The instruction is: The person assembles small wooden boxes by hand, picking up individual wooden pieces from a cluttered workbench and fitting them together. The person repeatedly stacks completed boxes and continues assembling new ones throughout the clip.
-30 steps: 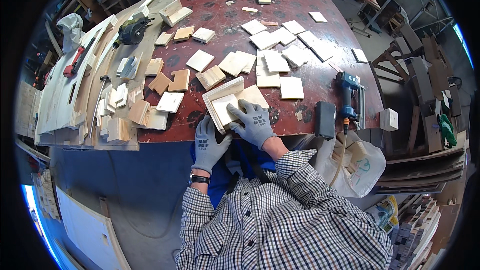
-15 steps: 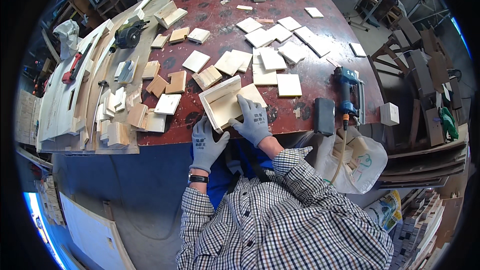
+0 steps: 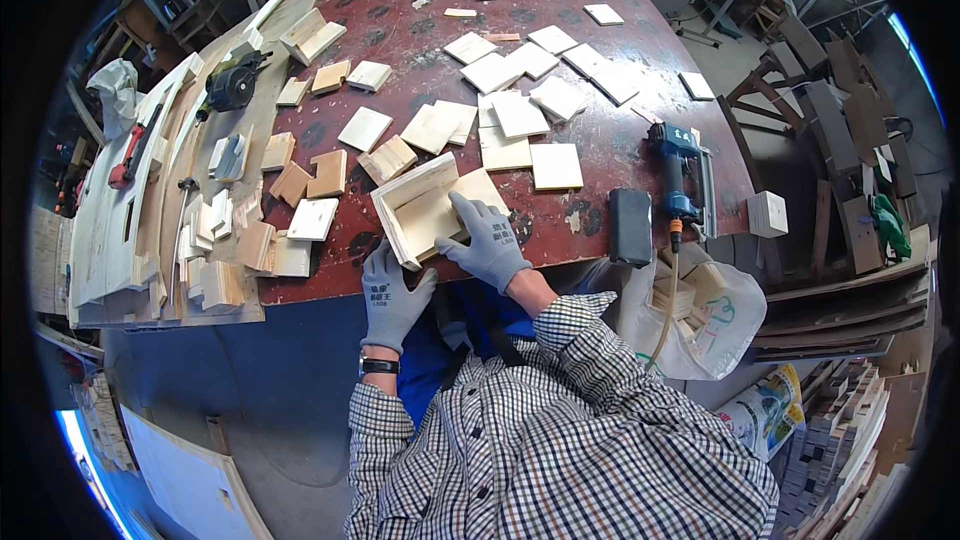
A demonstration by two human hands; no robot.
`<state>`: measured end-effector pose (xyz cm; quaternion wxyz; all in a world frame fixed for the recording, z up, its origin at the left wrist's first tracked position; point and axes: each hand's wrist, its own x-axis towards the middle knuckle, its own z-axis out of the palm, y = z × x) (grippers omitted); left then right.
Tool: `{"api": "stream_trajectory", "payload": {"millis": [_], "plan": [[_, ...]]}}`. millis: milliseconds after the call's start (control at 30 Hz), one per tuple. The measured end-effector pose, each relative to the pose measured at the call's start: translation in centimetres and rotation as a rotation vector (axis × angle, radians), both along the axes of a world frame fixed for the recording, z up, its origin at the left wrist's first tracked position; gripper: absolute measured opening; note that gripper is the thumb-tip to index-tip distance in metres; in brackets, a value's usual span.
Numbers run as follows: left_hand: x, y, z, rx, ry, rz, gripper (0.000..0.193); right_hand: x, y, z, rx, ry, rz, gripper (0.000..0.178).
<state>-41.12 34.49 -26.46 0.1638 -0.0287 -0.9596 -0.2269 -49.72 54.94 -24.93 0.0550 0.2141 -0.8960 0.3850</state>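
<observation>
Pale wooden open box (image 3: 425,215), one: between both hands' fingers, at the near edge of the red-brown table (image 3: 560,240). Left hand (image 3: 395,290): grey glove, thumb and fingers spread, fingertips at the box's near left corner. Right hand (image 3: 485,238): grey glove, fingers and thumb apart on the box's right side; cannot tell whether clamped. Loose wooden squares (image 3: 557,167): beyond the fingers. Blue hose-fed tool (image 3: 677,175): right of them.

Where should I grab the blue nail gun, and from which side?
I'd take the nail gun by its handle, the slim stretch between the bulkier far head and the near orange fitting, coming from above and the left, since a metal rail runs along its right.
</observation>
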Motion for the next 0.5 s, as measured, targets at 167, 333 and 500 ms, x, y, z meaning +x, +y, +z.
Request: {"api": "stream_trajectory", "payload": {"millis": [167,333,500], "plan": [[0.2,-0.1,-0.5,0.011,0.012,0.012,0.077,-4.4,5.6,2.0,0.333,0.226,-0.636,0.082],[0.1,-0.3,-0.5,0.010,-0.001,0.004,0.078,-7.4,9.4,3.3,0.720,-0.280,-0.616,0.086],[0.1,-0.4,-0.8,0.014,0.012,0.002,0.076,-6.9,9.9,4.1,0.649,-0.236,-0.699,0.092]]}}
